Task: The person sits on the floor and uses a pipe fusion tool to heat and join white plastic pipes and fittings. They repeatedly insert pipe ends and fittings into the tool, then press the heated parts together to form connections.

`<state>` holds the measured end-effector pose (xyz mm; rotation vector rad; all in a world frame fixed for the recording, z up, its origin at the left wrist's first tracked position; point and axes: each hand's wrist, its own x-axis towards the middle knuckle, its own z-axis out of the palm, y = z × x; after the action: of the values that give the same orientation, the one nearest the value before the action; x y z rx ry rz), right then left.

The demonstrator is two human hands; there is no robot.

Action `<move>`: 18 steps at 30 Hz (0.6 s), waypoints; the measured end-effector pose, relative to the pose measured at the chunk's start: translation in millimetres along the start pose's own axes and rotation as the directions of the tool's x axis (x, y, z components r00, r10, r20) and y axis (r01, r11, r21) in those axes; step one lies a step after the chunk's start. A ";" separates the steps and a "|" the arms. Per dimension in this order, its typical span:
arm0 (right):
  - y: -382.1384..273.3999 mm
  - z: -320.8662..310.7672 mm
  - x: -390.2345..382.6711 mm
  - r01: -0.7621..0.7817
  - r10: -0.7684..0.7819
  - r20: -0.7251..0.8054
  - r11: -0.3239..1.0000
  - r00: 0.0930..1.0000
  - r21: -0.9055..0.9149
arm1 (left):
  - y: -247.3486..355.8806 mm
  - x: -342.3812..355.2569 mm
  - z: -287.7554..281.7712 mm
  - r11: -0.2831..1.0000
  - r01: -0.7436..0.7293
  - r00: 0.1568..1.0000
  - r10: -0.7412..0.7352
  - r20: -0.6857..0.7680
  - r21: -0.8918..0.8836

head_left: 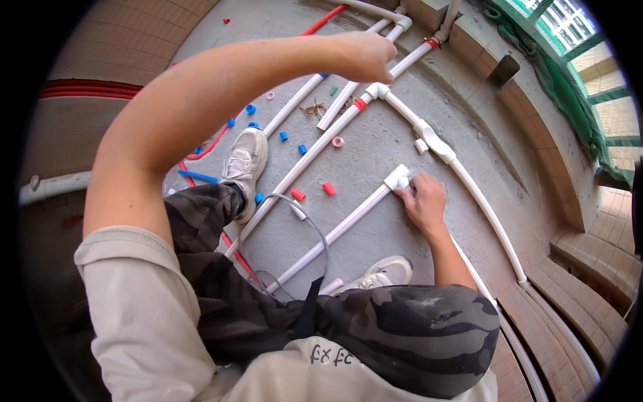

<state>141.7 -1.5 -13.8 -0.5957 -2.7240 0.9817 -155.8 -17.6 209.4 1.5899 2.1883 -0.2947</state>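
My left hand (367, 57) reaches far forward across the view, closed at a white pipe (410, 61) by a white elbow fitting (378, 90); its fingertips are mostly hidden. My right hand (426, 202) pinches another white elbow fitting (396, 177). This fitting sits on the upper end of a loose white pipe (335, 234), which slants down toward my legs. Left of that pipe, a longer white pipe (295, 173) with a red band near its top runs into the first elbow.
Blue fittings (283, 136), red fittings (328, 189) and a white coupling (420, 146) lie scattered on the concrete floor (375, 144). A thin grey hose (326, 248) loops beside my shoes. A bent white pipe (479, 185) curves along the right, below a tiled ledge and green netting (576, 100).
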 end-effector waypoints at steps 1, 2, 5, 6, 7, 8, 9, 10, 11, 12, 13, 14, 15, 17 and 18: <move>2.2 -3.7 -0.4 0.000 0.000 -0.013 1.000 1.000 -0.009 | -3.1 -12.3 -22.1 0.993 -0.008 0.998 0.016 -0.059 0.121; 3.4 -8.1 0.3 -0.003 0.002 -0.028 1.000 1.000 -0.016 | -5.7 -27.6 -44.9 0.974 0.007 0.998 0.008 -0.063 0.228; 10.8 -0.4 1.1 0.018 -0.019 -0.112 1.000 0.994 -0.007 | -29.2 -69.0 -82.3 0.890 -0.013 1.000 0.002 0.025 0.456; 9.7 2.1 1.4 0.017 -0.018 -0.112 1.000 0.994 -0.013 | -29.3 -77.7 -92.3 0.881 0.054 0.993 -0.096 0.066 0.471; 7.8 2.4 -3.6 0.012 -0.014 -0.097 1.000 0.995 -0.021 | -26.8 -86.6 -97.6 0.870 0.117 0.975 -0.194 0.113 0.479; 6.3 1.8 -3.7 0.011 -0.013 -0.098 1.000 0.995 -0.021 | -31.9 -92.0 -103.2 0.874 0.095 0.988 -0.142 0.063 0.477; 3.3 -4.9 -1.5 0.003 -0.006 -0.096 1.000 0.995 -0.026 | -36.4 -95.4 -108.1 0.880 0.065 0.997 -0.082 0.014 0.470; 1.5 -7.2 -2.2 -0.012 0.009 -0.080 1.000 0.997 -0.028 | -34.7 -91.6 -106.0 0.890 0.029 1.000 -0.021 -0.022 0.455; 0.9 -8.9 -1.5 -0.001 0.000 -0.090 1.000 0.996 -0.015 | -29.2 -84.4 -108.2 0.903 0.040 0.999 -0.039 -0.012 0.428; 4.8 -9.7 -0.5 0.002 -0.003 -0.090 1.000 0.996 -0.015 | -23.1 -76.1 -107.1 0.921 0.045 0.999 -0.049 0.000 0.386; 8.4 -13.0 0.1 0.000 -0.002 -0.095 1.000 0.995 -0.021 | -20.0 -66.0 -100.3 0.938 0.044 0.999 -0.051 0.011 0.344; 11.1 -19.5 0.0 -0.019 0.017 -0.039 0.999 0.999 -0.047 | -25.2 -54.7 -86.5 0.940 -0.027 1.000 0.030 -0.004 0.339; 17.2 -28.4 0.6 -0.053 0.054 0.030 0.998 0.998 -0.013 | -34.1 -44.8 -71.7 0.933 -0.100 0.995 0.099 0.019 0.347; 24.0 -52.7 3.7 -0.120 0.107 0.169 0.990 0.980 0.072 | -49.1 -31.3 -46.0 0.904 -0.226 0.974 0.218 0.065 0.363; 22.0 -74.8 5.9 -0.216 0.190 0.243 0.973 0.951 0.085 | -50.2 -31.1 -31.0 0.926 -0.236 0.972 0.229 0.059 0.295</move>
<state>165.8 59.1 29.4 -0.8005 -2.8252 1.3213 -201.5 -47.9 247.4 1.9769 1.9810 -0.5929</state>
